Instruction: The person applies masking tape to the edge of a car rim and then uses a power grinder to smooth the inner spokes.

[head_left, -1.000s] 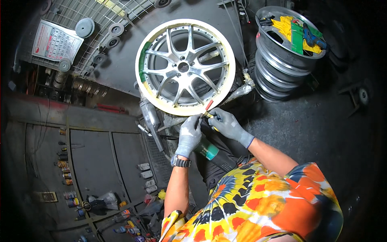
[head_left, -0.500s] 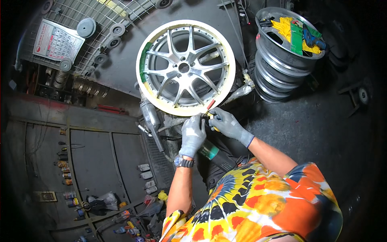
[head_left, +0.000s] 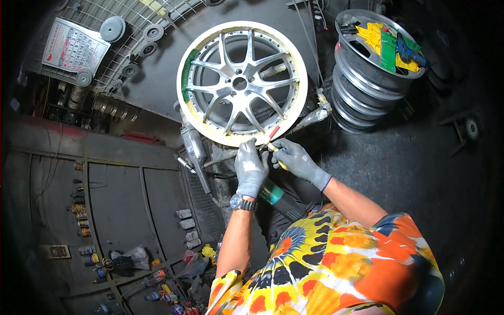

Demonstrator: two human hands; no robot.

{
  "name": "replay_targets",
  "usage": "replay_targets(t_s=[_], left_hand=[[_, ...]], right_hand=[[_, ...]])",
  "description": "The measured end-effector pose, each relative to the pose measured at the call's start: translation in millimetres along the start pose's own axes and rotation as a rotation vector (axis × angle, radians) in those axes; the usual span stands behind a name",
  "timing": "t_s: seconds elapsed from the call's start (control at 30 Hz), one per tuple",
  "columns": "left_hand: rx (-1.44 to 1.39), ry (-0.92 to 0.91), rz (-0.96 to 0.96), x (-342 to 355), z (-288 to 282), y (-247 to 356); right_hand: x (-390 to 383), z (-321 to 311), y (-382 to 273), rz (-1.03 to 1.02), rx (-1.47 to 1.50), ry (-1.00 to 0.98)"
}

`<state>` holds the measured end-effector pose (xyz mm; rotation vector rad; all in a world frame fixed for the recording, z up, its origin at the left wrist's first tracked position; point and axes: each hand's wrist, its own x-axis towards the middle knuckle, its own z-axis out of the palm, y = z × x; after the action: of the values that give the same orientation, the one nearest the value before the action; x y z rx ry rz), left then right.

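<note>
A silver multi-spoke alloy wheel (head_left: 240,113) is held face-on in front of me, its outer rim covered in cream masking tape (head_left: 303,84) with a green taped patch (head_left: 187,76) at the left. My left hand (head_left: 251,169), in a grey glove, is at the bottom edge of the rim with its fingers closed; what they pinch, if anything, is hidden. Just to its right, my gloved right hand (head_left: 296,160) is closed around a slim yellow-handled tool (head_left: 283,165). A red piece (head_left: 274,132) points up from between the hands, over the rim's lower edge.
A grey pneumatic tool (head_left: 193,147) hangs left of the wheel. Stacked bare wheels (head_left: 362,100) stand at the right, topped with yellow gloves (head_left: 371,37) and a green packet (head_left: 388,50). A wire rack (head_left: 142,26) with round discs is at upper left. A green-labelled cylinder (head_left: 272,193) lies below my hands.
My left hand has moved up a little to the rim's lower edge. The right hand stays close by with the tool, and the red piece has shifted only slightly.
</note>
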<state>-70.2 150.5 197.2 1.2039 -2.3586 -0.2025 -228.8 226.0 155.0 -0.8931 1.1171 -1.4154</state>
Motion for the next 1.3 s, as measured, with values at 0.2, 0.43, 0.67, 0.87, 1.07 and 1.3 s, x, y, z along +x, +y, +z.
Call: replay_targets(t_s=[0.2, 0.43, 0.67, 0.87, 1.07, 1.3], left_hand=[[-0.181, -0.325, -0.087, 9.2, -12.2, -11.8], [0.076, -0.037, 0.046, 1.8, 10.4, -0.1], [-0.197, -0.199, 0.085, 5.1, -3.1, -18.4], [-0.087, -0.177, -0.031, 6.2, 1.4, -15.7], [-0.049, -0.068, 0.063, 4.4, 4.5, -2.8], [-0.175, -0.239, -0.069, 9.1, -7.5, -12.8]], right_hand=[[-0.6, -2.0, 14.7, 0.013, -0.029, 0.047], [1.3, 8.4, 8.5, -0.014, 0.089, 0.063], [1.4, 1.5, 12.7, 0.007, 0.054, 0.055], [1.1, 12.2, 14.2, 0.005, -0.034, 0.084], [9.0, 7.9, 15.4, 0.012, -0.035, 0.126], [4.5, 11.8, 16.3, -0.023, -0.058, 0.121]])
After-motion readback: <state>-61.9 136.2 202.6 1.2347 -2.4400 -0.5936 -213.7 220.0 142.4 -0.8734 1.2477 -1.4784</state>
